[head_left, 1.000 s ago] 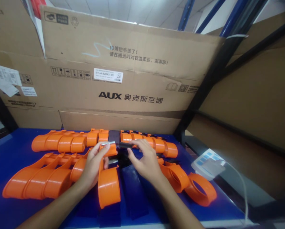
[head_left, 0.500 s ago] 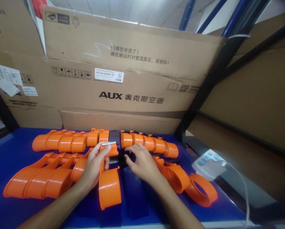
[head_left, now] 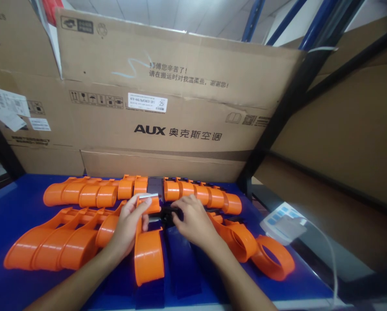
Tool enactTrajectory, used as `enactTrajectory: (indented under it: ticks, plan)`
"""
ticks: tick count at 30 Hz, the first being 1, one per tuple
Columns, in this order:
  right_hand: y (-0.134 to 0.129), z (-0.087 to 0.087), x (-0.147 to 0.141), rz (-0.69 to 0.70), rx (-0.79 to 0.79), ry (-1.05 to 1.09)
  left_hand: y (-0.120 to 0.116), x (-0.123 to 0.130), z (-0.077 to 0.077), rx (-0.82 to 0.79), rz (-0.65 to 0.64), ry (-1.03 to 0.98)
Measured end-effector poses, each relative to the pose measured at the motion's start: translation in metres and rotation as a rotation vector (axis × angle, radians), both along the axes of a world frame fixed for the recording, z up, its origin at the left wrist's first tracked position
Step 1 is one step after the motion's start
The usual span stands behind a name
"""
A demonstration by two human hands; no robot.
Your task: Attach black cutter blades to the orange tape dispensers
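Note:
My left hand is closed around an orange tape dispenser, which has a silver serrated blade along its top edge. The ring-shaped body of the dispenser hangs below my fingers. Just to its right, my right hand curls its fingers around a black piece that meets the dispenser's side. Part of that piece is hidden by my fingers, so how the two join is unclear. Dark blue flat strips lie under my right hand.
Rows of orange dispensers lie left on the blue tabletop; others stand back right. A loose orange ring and a white device with a cable are at right. A cardboard box walls the back.
My right hand's fingers have closed in on the black piece, which now shows more plainly beside the dispenser. My left hand holds almost still.

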State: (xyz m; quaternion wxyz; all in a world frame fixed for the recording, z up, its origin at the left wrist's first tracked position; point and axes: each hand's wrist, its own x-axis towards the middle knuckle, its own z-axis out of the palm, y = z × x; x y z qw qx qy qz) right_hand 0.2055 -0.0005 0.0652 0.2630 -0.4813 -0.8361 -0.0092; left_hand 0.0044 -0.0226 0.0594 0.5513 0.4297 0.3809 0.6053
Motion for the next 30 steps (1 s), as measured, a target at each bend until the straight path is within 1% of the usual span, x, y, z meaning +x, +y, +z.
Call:
enactTrajectory:
  ticks: [4,10,16,18,21,25,27,30]
  plan:
    - [-0.001,0.000,0.000,-0.012,-0.028,-0.025,0.001,0.000,-0.001,0.003,-0.011,0.012]
    - [-0.003,0.004,0.000,-0.029,-0.092,-0.014,0.001,0.000,-0.004,0.001,-0.023,0.036]
    - [-0.002,0.005,0.000,-0.019,-0.062,0.042,0.000,0.000,-0.004,-0.001,-0.028,0.053]
    - [-0.002,0.006,0.000,-0.005,-0.042,0.089,0.000,0.000,-0.004,0.002,-0.028,0.052]
    - [-0.003,0.010,-0.002,0.040,-0.002,0.237,0.000,0.000,-0.004,-0.003,-0.048,0.062]
    - [-0.009,0.015,-0.007,0.172,0.007,0.468,0.001,0.001,-0.008,0.011,-0.112,0.082]
    - [-0.011,0.016,-0.010,0.226,-0.028,0.520,0.001,0.001,-0.010,0.021,-0.156,0.092]
    - [-0.015,0.015,-0.014,0.263,-0.095,0.533,0.002,0.003,-0.014,0.033,-0.226,0.113]
